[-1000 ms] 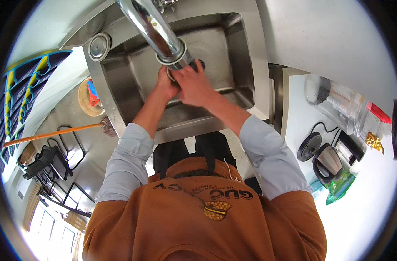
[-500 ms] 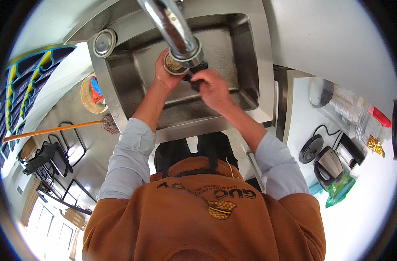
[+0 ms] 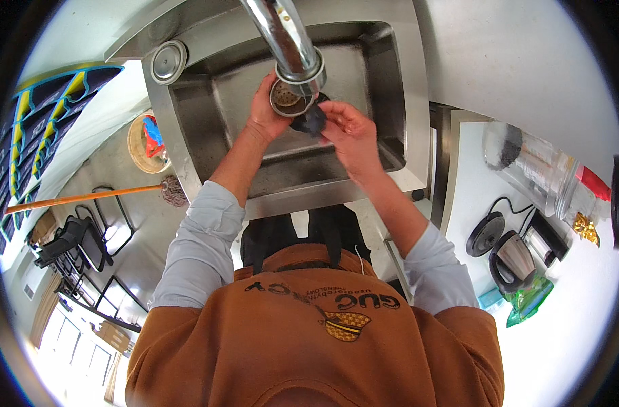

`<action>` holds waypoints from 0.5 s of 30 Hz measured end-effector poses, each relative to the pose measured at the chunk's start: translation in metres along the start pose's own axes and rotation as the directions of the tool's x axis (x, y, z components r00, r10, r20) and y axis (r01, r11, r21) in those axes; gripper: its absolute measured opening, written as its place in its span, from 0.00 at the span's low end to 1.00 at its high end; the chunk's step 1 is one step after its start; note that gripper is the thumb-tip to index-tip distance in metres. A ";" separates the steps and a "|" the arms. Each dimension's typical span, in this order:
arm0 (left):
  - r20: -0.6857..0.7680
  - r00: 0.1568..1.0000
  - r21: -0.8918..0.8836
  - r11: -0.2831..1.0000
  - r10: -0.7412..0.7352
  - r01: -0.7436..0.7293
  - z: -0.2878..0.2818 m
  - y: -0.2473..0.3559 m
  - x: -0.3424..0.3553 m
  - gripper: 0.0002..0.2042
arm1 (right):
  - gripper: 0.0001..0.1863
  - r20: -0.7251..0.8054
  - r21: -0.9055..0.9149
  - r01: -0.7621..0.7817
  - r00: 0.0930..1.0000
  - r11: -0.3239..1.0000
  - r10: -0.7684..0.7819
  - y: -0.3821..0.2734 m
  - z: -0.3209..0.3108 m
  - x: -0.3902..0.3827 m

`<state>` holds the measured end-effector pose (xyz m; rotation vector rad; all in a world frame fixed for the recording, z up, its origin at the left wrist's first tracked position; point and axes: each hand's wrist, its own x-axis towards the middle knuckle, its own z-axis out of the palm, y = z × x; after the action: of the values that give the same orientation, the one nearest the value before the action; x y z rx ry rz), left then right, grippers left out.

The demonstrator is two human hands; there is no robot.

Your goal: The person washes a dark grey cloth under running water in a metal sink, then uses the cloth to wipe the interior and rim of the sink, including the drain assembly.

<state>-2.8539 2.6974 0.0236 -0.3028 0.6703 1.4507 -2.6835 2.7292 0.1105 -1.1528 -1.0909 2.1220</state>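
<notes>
Under the tap's spout, my left hand (image 3: 267,112) is closed round a round cup (image 3: 290,103) with a pale metallic rim. Its mouth faces up, and a brownish, speckled bottom shows inside. My right hand (image 3: 351,136) is just to the right, its fingers bent onto a dark, crumpled, cloth-like piece (image 3: 309,121) that lies against the cup's near right side. The exact kind of this dark piece cannot be made out. The chrome tap (image 3: 286,37) hangs over both and covers part of the cup's far side.
Around my hands is a deep steel sink (image 3: 269,203). A round metal lid (image 3: 168,62) sits on its left rim. To the right stand an electric kettle (image 3: 514,261), its black base (image 3: 486,232) and a clear plastic jar (image 3: 526,152). A mop (image 3: 86,198) and a bin (image 3: 141,152) are on the left.
The cup and my left hand appear slightly farther right, as does the whole sink. My right hand has turned and its fingers have shifted along the dark piece, which now looks more spread out.
</notes>
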 end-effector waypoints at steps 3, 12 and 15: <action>-0.134 0.985 0.044 0.994 0.110 -0.105 -0.007 -0.017 0.007 0.19 | 0.14 -0.051 -0.335 0.310 0.937 0.890 -0.345 0.025 0.025 0.016; -0.142 0.943 0.692 0.712 0.302 -0.124 -0.011 -0.041 -0.012 0.18 | 0.21 0.279 -0.743 0.322 0.946 0.587 -0.165 0.051 -0.002 0.024; 0.125 0.911 0.922 0.292 0.392 -0.252 -0.010 -0.026 -0.002 0.15 | 0.17 0.091 -0.574 0.042 0.996 0.818 0.013 0.082 -0.028 0.029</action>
<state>-2.8310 2.6867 0.0119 0.7231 1.6431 1.1757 -2.6786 2.7147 0.0202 -1.2969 -1.8672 1.8903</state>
